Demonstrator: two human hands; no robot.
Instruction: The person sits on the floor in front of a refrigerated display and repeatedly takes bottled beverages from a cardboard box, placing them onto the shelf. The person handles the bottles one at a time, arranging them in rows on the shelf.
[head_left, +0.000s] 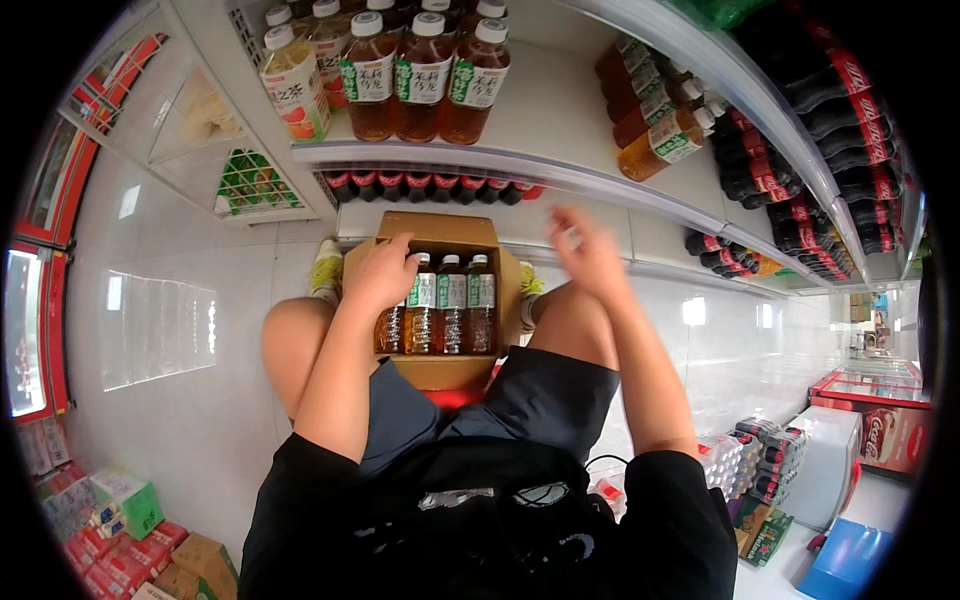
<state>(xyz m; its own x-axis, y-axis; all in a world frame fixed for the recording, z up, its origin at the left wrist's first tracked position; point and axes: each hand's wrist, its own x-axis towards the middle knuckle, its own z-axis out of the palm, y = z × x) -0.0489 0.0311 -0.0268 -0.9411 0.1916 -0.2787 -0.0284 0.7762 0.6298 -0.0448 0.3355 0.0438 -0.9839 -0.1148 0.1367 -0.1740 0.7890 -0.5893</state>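
Observation:
An open cardboard box (441, 225) stands between the person's feet, with several bottles of amber tea (451, 300) lined up inside under white caps. My left hand (384, 271) is over the box's left side, its fingers bent near the leftmost bottles; whether it touches one is hidden. Blurred by motion, my right hand (589, 247) hangs to the right of the box near the shelf front, with something small and pale at its fingers that I cannot identify. Above the box, tea bottles of the same kind (422, 82) stand at the front edge of a white shelf.
Fruit tea bottles (295, 90) stand at the shelf's left end. Cola bottles (431, 186) line the lower shelf, and a tea bottle (661, 144) is farther right. A white wire rack (259, 184) is at left. Stacked drink packs (772, 457) and cartons (124, 499) sit on the floor behind.

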